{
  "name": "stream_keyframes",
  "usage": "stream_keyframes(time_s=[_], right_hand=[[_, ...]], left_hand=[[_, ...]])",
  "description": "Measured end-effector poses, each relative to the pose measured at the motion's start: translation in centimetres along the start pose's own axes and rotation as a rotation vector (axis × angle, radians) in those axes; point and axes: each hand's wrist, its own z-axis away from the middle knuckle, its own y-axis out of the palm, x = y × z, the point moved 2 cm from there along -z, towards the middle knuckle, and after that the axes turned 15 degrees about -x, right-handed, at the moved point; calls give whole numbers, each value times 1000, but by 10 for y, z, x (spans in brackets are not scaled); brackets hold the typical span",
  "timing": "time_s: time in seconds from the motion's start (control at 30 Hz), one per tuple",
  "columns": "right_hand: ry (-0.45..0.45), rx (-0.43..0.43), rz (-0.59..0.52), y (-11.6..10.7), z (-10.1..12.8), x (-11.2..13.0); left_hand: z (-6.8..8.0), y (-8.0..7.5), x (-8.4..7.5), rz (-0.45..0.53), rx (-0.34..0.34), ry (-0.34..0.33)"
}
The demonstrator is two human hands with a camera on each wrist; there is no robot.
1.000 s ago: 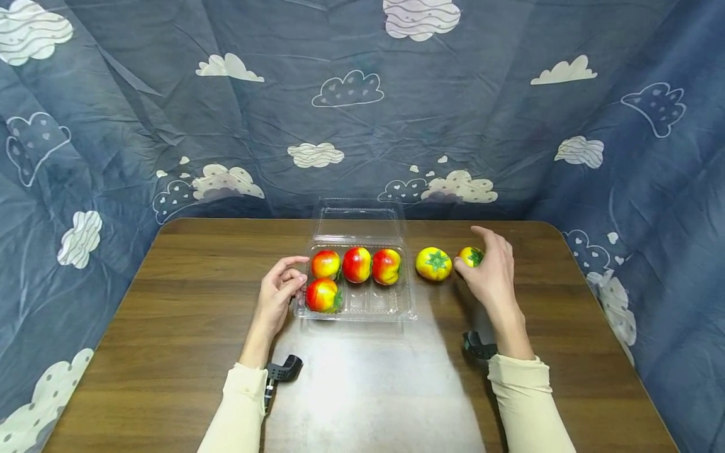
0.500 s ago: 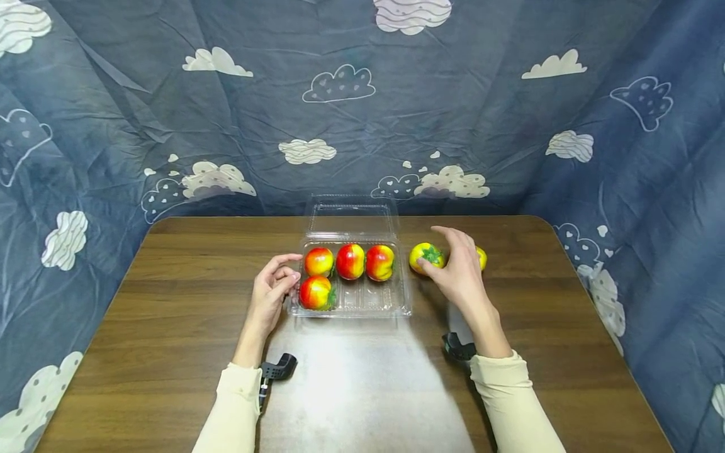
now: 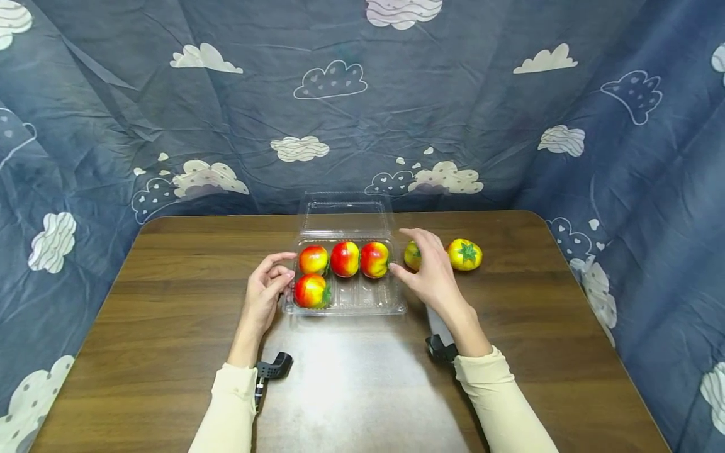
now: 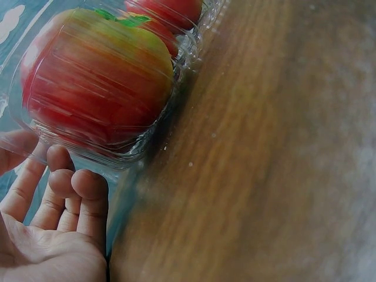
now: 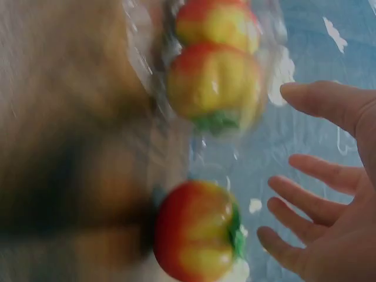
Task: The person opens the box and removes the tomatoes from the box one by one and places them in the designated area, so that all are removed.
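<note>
Our right hand (image 3: 432, 275), fingers spread and holding nothing, reaches a yellow-green toy tomato (image 3: 413, 255) just right of the clear clamshell tray (image 3: 362, 303); it looks light, smooth and best cupped around its middle. Our left hand (image 3: 265, 294), relaxed, touches the tray's left edge. Only the left wrist view shows fingertips (image 4: 88, 183) against the flimsy plastic.

A clear plastic clamshell tray (image 3: 396, 307) sits mid-table on the brown wooden table (image 3: 170, 296), its lid open behind it. Three red-yellow toy tomatoes (image 3: 345, 258) line its back row, and a fourth (image 3: 309, 291) sits front left. Right of the tray lie two yellower toy tomatoes, one (image 3: 411, 255) just beside it and the other (image 3: 464, 255) farther right.
</note>
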Motion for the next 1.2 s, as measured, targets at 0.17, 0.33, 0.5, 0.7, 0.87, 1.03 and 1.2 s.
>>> stream_keyframes(time_s=[0.17,0.33,0.5,0.7,0.87,1.03,1.2], right_hand=[[-47,63,-4,13,5,8],[-76,64,-15,16,7,9],[-96,89,-26,19,9,10],[-130,130,-17,27,12,9],[-148,130,-21,31,14,9],[-165,101,-33,32,15,10],[-169,73,-27,33,17,11]], left_hand=[[-1,-1,-1,5,4,-1],[-1,0,-1,5,9,3],[-1,-1,0,14,7,-2],[-1,-1,0,21,2,-5],[-1,-2,1,22,4,-7],[-1,-1,1,15,10,-5],[-1,0,1,26,8,-9]])
